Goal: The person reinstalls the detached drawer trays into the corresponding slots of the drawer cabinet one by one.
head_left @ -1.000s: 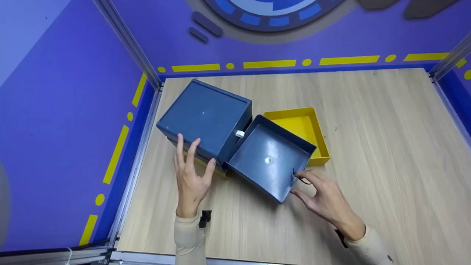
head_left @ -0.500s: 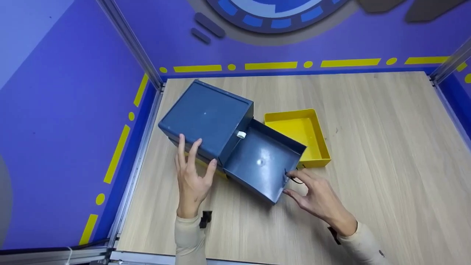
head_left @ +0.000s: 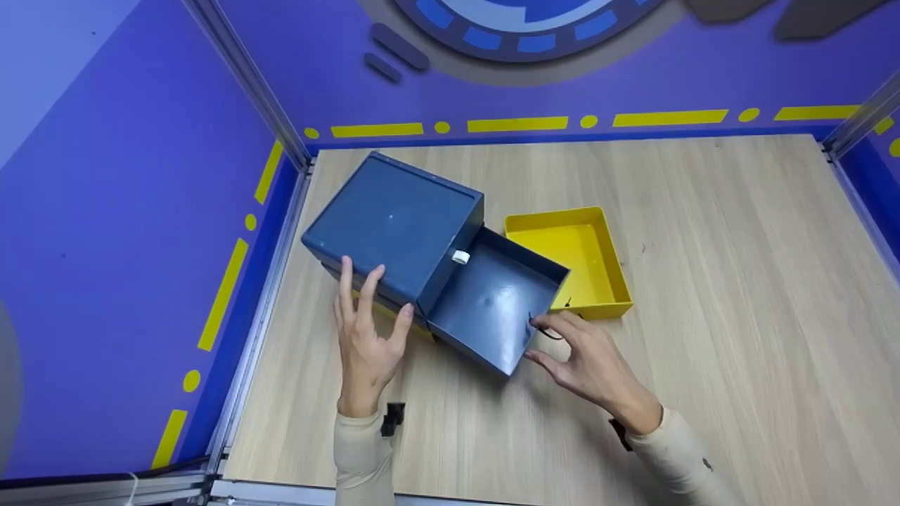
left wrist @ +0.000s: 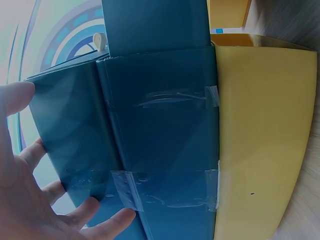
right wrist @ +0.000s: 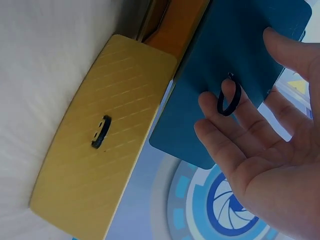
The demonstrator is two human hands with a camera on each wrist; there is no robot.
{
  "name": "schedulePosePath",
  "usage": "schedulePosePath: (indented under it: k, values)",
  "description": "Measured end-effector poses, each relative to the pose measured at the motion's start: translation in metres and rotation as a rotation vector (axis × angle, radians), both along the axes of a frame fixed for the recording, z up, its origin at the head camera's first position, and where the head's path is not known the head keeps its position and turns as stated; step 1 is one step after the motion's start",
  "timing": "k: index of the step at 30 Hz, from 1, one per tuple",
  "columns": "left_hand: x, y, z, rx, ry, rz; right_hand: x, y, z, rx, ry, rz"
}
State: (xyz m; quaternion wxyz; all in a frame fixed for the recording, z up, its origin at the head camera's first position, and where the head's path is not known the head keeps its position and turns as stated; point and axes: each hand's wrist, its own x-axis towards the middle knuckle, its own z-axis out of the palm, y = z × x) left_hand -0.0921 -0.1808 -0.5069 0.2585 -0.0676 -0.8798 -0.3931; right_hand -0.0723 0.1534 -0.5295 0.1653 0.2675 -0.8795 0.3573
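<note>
A dark blue drawer unit [head_left: 391,223] with a white tab stands at the left of the wooden table. My left hand [head_left: 369,344] rests its spread fingers against its near side and top edge. A dark blue drawer [head_left: 492,299] sticks partly out of a lower level. My right hand [head_left: 594,362] touches that drawer's front with thumb and fingertips, beside a black loop handle [right wrist: 223,107]. In the right wrist view the loop lies about a fingertip. Below the blue levels is a yellow casing [left wrist: 265,135], joined to them with clear tape.
A yellow drawer [head_left: 610,267] with its own black loop handle [right wrist: 102,132] sits on the table, just right of the blue drawer. Purple panels [head_left: 541,98] close off the back and sides. A metal rail [head_left: 260,309] runs along the left edge.
The blue drawer has slid left into the unit and lined up with it, with my right hand following at its front. The left hand stays almost where it was.
</note>
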Motion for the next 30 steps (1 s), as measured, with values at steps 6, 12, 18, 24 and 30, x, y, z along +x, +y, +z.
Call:
schedulePosePath:
  k: [6,12,18,24,30]
  values:
    - [0.0,0.0,-0.001,0.007,0.002,0.003,-0.012,-0.01,0.006,-0.002,-0.024,0.021]
    - [0.001,0.001,-0.002,0.02,-0.005,0.008,-0.021,-0.018,0.012,0.03,-0.078,0.032]
    - [0.001,0.001,-0.002,0.018,-0.006,0.004,-0.029,-0.026,0.012,0.029,-0.133,0.045]
    - [0.0,0.001,-0.001,0.012,0.003,-0.001,-0.034,-0.033,0.008,0.026,-0.173,0.038]
    - [-0.001,0.0,-0.002,0.008,0.011,-0.001,-0.033,-0.034,0.002,0.022,-0.129,0.025]
